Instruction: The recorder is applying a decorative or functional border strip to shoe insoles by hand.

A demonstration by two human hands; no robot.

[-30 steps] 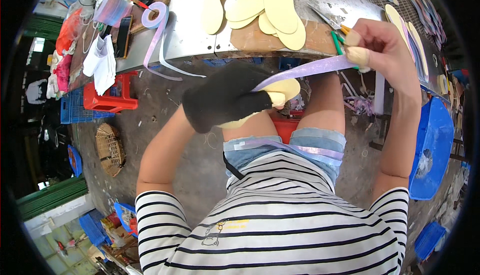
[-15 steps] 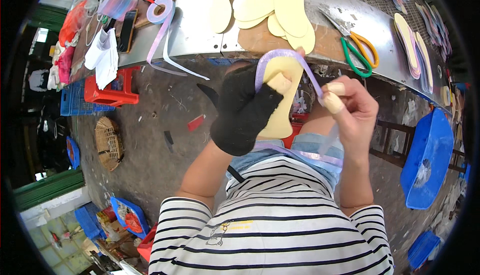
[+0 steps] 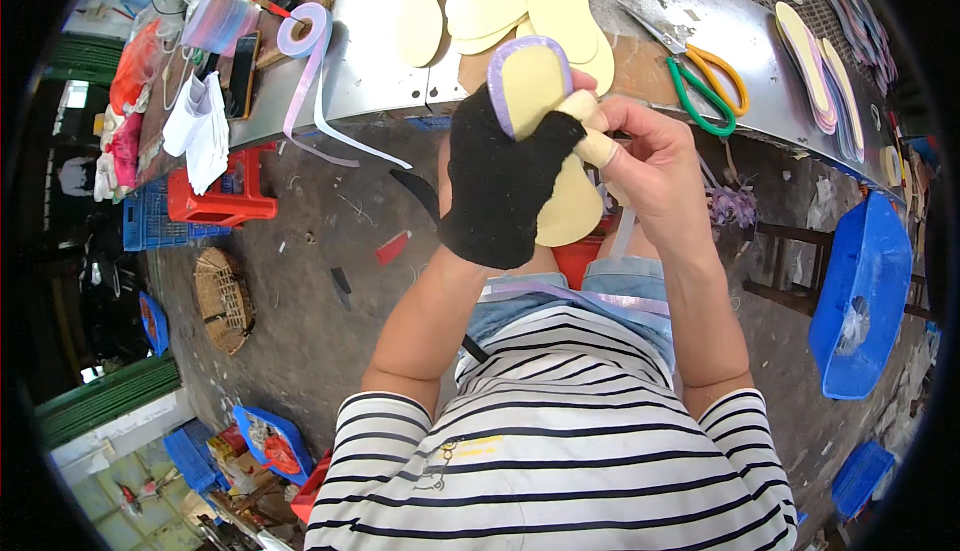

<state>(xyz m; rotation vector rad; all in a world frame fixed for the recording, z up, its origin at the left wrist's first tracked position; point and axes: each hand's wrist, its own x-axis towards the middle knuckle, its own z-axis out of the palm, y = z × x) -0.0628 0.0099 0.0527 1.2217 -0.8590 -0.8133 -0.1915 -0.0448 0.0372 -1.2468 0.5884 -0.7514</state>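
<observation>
My left hand (image 3: 505,176), in a black fingerless glove, grips a pale yellow insole (image 3: 532,79) with its thumb on the face. Shiny purple tape (image 3: 497,86) runs around the insole's rounded upper end. Against the insole's right edge, my right hand (image 3: 650,156) pinches, its covered fingertips close to my left thumb; the piece of tape between its fingers is mostly hidden. A strip of the tape (image 3: 624,233) hangs below my right hand. More purple tape (image 3: 620,303) lies across my lap.
On the metal-topped bench (image 3: 375,46) lie yellow insoles (image 3: 485,6), scissors (image 3: 705,86) with green and orange handles, and a tape roll (image 3: 304,31). Edged insoles (image 3: 806,61) lie at right. A red stool (image 3: 225,191) and blue basin (image 3: 855,301) stand below.
My right hand has moved left and up to the insole's edge, bringing the tape along its side. The insole and my left hand have shifted slightly; the taut tape span no longer shows.
</observation>
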